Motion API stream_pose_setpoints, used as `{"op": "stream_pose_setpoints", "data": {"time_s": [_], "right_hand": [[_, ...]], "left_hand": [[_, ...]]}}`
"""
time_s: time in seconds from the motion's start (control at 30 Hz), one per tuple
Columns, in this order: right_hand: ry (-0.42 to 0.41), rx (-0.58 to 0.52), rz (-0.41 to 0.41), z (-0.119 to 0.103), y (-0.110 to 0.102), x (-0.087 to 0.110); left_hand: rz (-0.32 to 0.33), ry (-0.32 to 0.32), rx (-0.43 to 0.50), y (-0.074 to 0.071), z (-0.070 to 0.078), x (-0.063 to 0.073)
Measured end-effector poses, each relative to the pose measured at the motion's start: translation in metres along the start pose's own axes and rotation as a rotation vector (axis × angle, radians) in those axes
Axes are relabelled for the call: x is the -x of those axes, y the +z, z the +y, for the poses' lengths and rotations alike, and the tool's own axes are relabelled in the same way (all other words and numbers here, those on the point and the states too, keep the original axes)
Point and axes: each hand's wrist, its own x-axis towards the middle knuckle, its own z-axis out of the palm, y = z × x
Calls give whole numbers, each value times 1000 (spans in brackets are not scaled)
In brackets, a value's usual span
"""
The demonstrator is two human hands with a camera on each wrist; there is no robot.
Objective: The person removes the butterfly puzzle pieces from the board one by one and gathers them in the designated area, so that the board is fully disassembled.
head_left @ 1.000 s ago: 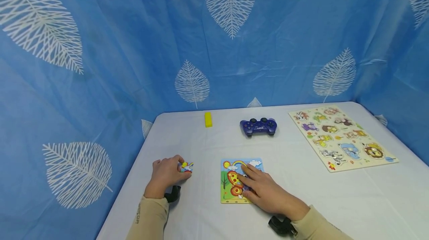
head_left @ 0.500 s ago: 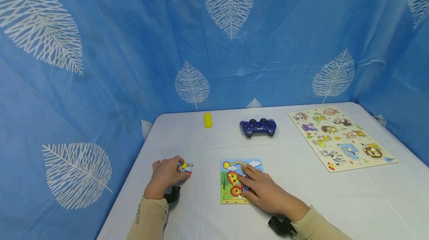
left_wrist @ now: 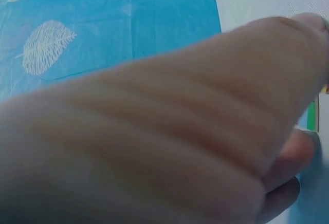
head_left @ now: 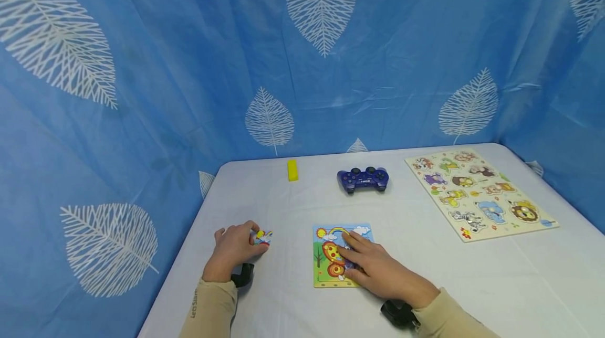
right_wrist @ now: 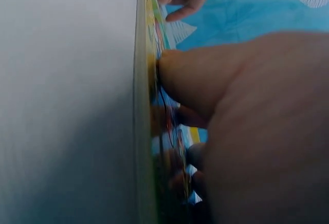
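My left hand (head_left: 232,246) is at the left of the table, thumb and forefinger pinching a small colourful puzzle piece (head_left: 263,236) by its left side. The piece shows yellow, blue, white and red; part of it is hidden by the fingers. To the right lies a square jigsaw puzzle board (head_left: 321,277) with a sun, a rainbow and a red and yellow butterfly picture. Across its right half rests my right hand (head_left: 373,267), fingers spread and touching the picture. In the right wrist view the thumb (right_wrist: 180,75) and fingertips press on the board's face.
Behind the hands stand a yellow block (head_left: 293,170) and a dark blue game controller (head_left: 363,179). A large animal peg puzzle (head_left: 508,229) lies at the right. A blue curtain (head_left: 378,65) with white leaves surrounds the white table (head_left: 293,306).
The puzzle board and my right hand have shifted very slightly to the right. My left hand keeps its pinch on the puzzle piece in nearly the same place.
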Motion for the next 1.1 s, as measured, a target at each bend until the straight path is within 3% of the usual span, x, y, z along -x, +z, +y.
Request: {"op": "stream_pose_setpoints", "data": {"time_s": [0.07,0.17,0.23,0.3,0.37,0.43,0.5,0.57,0.63,0.73,0.9,1.1], "right_hand": [[-3,5,3,1,-1,1],[-3,4,8,2,-3,2],[-4,-4,7,3,-4,3],[-1,-17,5,2,-5,3],[15,-39,26,2,-6,4],[52,-69,80,2,-6,4],[94,-89,155,2,-6,5],[137,-95,222,3,-6,5],[168,-74,244,4,-6,6],[188,-52,203,7,-6,6],[164,-83,121,9,-7,5],[109,-96,138,8,-7,3]], "left_hand": [[20,-3,-10,1,2,0],[125,32,-12,5,11,1],[196,92,36,9,24,2],[213,181,142,17,41,6],[148,263,283,24,62,10],[56,302,416,33,82,13],[-29,292,515,40,100,12],[-74,266,565,45,114,7],[-84,241,575,51,125,1],[-68,214,525,60,132,-6],[-18,183,374,75,128,-11],[36,222,270,84,122,-16]]}}
